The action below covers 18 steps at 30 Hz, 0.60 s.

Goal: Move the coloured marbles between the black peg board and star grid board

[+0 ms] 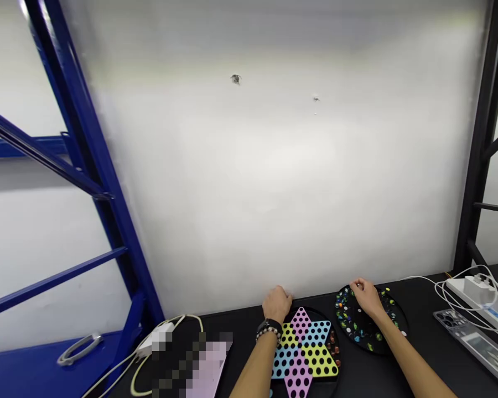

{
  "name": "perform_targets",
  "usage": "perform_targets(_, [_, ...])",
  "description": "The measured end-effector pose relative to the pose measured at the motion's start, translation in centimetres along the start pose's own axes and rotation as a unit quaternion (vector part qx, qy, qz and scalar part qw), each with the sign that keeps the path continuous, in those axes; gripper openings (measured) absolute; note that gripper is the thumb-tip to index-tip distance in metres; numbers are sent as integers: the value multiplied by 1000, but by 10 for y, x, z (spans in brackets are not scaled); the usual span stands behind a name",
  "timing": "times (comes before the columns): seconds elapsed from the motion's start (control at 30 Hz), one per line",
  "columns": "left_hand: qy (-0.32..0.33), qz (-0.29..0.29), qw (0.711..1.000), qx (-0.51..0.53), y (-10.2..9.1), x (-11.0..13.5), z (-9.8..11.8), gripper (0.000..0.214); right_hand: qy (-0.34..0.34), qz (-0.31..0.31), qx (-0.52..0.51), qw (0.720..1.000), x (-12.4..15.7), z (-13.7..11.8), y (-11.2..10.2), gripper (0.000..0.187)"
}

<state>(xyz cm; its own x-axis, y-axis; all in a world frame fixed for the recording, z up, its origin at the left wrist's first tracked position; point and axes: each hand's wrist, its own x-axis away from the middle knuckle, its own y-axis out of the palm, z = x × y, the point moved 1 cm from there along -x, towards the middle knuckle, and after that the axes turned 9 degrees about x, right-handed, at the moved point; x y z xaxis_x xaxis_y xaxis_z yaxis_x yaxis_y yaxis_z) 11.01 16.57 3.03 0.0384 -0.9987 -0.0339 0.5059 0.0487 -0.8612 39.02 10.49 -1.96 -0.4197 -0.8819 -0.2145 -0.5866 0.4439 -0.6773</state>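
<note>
A round Chinese checkers board (302, 349) with a star of pink, blue, yellow and green points lies on the black table. My left hand (276, 304) rests at its far left edge, fingers curled down; I cannot make out anything in them. A black round tray (371, 326) full of several coloured marbles sits to the right of the board. My right hand (366, 297) reaches over the tray's far side with fingertips pinched together, whether on a marble is too small to see. A beaded bracelet and a watch are on my left wrist.
A white wall fills most of the view. Blue shelving frame (87, 166) stands at left, a black frame (481, 143) at right. A white power strip (479, 290) with cables and a clear phone case (452, 320) lie at right. White charger and cable (149, 342) lie at left.
</note>
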Motion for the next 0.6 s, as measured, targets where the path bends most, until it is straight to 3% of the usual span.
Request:
perform_targets(0.1, [33,-4,998,48,-7,17,6,23,-5,-24,35,999,1,-1,4,31])
perform_targets(0.23, [122,0,985,118,-14,63,20,23,-21,-54,100,993,5,0,11,25])
perform_targets(0.4, [258,-22,938,232,-14,124,28,8,-60,-93,159,981,9,-2,16,30])
perform_targets(0.6, [283,-13,931,232,-12,137,18,5,-63,-101,226,967,19,-8,13,28])
